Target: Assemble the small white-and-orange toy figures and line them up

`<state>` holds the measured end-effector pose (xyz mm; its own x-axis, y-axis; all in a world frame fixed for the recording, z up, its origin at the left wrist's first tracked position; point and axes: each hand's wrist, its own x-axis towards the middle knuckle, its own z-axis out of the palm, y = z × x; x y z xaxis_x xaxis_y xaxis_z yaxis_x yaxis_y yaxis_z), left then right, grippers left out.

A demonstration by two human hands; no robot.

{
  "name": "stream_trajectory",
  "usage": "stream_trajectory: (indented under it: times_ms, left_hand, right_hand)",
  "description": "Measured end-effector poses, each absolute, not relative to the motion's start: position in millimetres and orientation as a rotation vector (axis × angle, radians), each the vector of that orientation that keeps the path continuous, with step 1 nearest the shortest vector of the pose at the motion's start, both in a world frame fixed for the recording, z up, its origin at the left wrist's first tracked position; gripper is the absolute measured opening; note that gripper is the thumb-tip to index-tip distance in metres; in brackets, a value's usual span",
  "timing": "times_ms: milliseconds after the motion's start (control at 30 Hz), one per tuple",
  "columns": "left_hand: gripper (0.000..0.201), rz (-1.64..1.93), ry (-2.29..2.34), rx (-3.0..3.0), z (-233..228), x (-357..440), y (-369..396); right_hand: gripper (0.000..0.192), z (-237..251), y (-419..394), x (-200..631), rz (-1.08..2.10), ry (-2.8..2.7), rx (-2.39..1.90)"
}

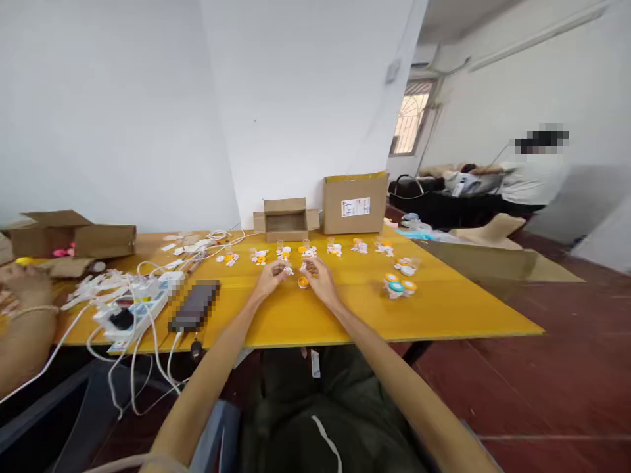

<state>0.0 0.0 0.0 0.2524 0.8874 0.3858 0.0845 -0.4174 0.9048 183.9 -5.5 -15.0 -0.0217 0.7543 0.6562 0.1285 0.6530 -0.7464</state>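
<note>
1. The left hand (270, 279) and the right hand (318, 277) rest close together on the yellow table (444, 309), near its middle, both arms reaching far from the body
2. The left hand's fingers are curled around a small pale and orange toy piece (286, 269); it looks pinched between fingertips, though the piece is too small and blurred to tell its long axis
3. The right hand's fingers are bent over something dark at the fingertips; I cannot tell whether it grips anything
4. An orange cap (303, 282) lies on the table between the two hands, just beside the right hand's thumb side and slightly nearer that hand than the left
5. A row of small orange and white toys (335, 249) runs left to right just beyond the hands
6. To the right, apart from the hands, sits a cluster of round caps (398, 286)
7. At the far edge stand an open small box (284, 221) and a larger cardboard box (355, 203)
8. To the left lie a power strip (142, 305) with white cables and a dark phone (194, 307)
9. Another person's hand (22, 282) shows at the left edge
</note>
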Motion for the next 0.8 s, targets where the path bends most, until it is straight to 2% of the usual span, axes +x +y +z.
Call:
stream_trajectory:
  times_ms: [300,800]
  left_hand:
    - [0.03,1.24,0.917,1.756,-1.9,2.9,-2.8]
    - [0.026,1.261,0.902,1.717,3.5,7.7,-9.3]
  right_hand:
    - [0.012,-19.6,-4.9,182.9,0.596,-1.542,-0.719]
    - [0.017,-16.4,-9.7,184.2,0.69,-1.602,-0.742]
